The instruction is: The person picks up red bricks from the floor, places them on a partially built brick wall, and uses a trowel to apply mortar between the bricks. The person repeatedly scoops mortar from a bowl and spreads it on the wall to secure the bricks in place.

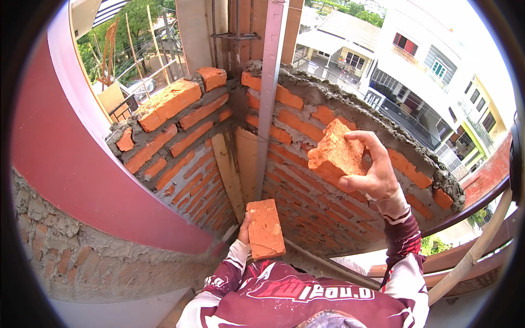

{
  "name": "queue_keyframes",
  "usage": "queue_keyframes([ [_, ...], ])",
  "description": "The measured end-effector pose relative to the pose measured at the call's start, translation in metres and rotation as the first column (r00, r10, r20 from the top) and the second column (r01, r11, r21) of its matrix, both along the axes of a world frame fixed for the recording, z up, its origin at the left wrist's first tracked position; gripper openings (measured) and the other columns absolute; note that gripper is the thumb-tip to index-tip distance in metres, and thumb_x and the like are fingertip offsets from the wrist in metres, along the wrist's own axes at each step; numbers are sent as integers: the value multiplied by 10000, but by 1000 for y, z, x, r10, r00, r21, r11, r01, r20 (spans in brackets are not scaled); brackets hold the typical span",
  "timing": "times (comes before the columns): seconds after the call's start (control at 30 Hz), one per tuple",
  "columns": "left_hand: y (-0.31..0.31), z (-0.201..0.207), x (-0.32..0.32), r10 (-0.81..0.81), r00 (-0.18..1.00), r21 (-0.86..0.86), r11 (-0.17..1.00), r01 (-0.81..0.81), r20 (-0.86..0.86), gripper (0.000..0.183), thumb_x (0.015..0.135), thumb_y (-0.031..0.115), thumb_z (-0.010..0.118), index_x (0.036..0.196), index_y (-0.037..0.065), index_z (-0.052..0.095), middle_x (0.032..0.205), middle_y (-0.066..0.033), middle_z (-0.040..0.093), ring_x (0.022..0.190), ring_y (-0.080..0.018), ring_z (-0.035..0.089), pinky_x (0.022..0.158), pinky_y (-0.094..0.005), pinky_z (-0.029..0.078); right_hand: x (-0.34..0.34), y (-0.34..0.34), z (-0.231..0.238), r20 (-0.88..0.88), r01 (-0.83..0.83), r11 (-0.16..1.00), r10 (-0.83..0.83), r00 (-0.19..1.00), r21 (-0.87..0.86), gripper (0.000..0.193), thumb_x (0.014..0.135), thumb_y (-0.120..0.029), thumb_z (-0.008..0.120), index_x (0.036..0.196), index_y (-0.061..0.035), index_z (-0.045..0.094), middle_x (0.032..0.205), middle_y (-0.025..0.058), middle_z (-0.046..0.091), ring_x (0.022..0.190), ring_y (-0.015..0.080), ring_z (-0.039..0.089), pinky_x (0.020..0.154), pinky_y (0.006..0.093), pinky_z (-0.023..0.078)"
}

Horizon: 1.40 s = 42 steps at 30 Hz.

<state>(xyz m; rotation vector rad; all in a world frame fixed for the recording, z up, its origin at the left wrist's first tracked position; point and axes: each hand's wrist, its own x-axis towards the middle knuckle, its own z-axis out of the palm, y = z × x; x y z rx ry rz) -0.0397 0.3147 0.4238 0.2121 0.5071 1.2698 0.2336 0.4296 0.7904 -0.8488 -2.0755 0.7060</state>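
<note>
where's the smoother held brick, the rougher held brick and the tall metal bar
Smoother brick (266,229): head view, middle of its broad face
Rougher brick (334,150): head view, its coarse face
Metal bar (268,93): head view, front face

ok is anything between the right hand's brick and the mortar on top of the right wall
Nothing visible stands between the brick in the right hand and that mortar; the metal post is left of the brick.
</note>
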Motion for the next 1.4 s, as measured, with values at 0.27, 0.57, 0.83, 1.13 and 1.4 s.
queue_keyframes([
  [0.27,-39,-20,-50,268,963,13,963,-268,-20,884,876,743,531,1449,77,429,1334,-169,584,1141,-346,630,951,-515,546,-71,140,99,41,416,887,-432,901,198,879,641,-485,884,1298,12,575,1146,222,661,1065,288,660,920,375,530],
  [0.57,-77,-42,-93,369,929,-25,929,-368,23,904,867,775,497,1439,78,424,1299,-186,596,1093,-384,644,906,-550,560,-117,198,89,80,370,926,-364,928,-78,927,616,-473,919,1277,62,551,1145,234,650,1060,291,656,926,380,526],
  [0.83,-98,-36,-108,476,878,-46,877,-478,-49,895,867,772,499,1444,93,419,1303,-172,582,1090,-372,640,888,-538,572,-124,226,88,175,315,940,-290,941,-135,775,662,-420,900,1216,26,592,1048,163,650,928,220,642,744,342,528],
  [1.13,-100,-54,-111,464,884,-36,884,-467,-55,851,906,750,450,1463,109,402,1366,-151,552,1167,-352,615,940,-523,552,-135,245,82,208,236,970,-218,954,-66,663,688,-425,886,1111,2,607,969,111,652,830,168,625,658,310,510],
  [1.4,-86,-51,-103,413,911,-67,908,-413,-3,832,918,732,454,1458,100,422,1343,-150,579,1153,-345,623,937,-508,552,-133,250,73,197,95,990,-72,978,-108,647,749,-490,864,1096,3,629,967,101,662,853,139,619,697,305,517],
])
